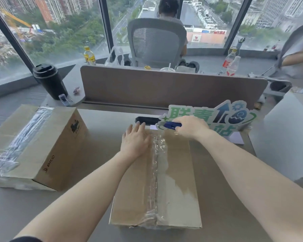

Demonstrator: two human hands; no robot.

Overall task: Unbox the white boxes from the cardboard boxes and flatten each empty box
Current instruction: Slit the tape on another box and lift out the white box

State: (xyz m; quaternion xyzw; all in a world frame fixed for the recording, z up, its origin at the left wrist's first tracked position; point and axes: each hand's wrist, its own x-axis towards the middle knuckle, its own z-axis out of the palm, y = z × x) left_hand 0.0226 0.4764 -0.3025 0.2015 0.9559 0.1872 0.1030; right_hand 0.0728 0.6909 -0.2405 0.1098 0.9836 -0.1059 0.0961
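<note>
In the lower centre of the frame a sealed cardboard box (173, 180) is lying on the desk (87, 172), with clear tape (155, 172) running along its top seam; the left hand (136, 139) is pressing flat on the box top, its fingers straight and slightly apart; the right hand (191, 127) is gripping a blue cutter (171, 126) at the far end of the tape, fingers curled round it; the blade tip is probably touching the tape, but the view is blurred there; a second taped box (33, 145) is standing at the left of the frame.

"PICO" is showing on the side of the left cardboard box (47, 149), lower left of the frame. Green characters "联青" and "站" are showing on the cut-out sign (217, 116), right of centre.
</note>
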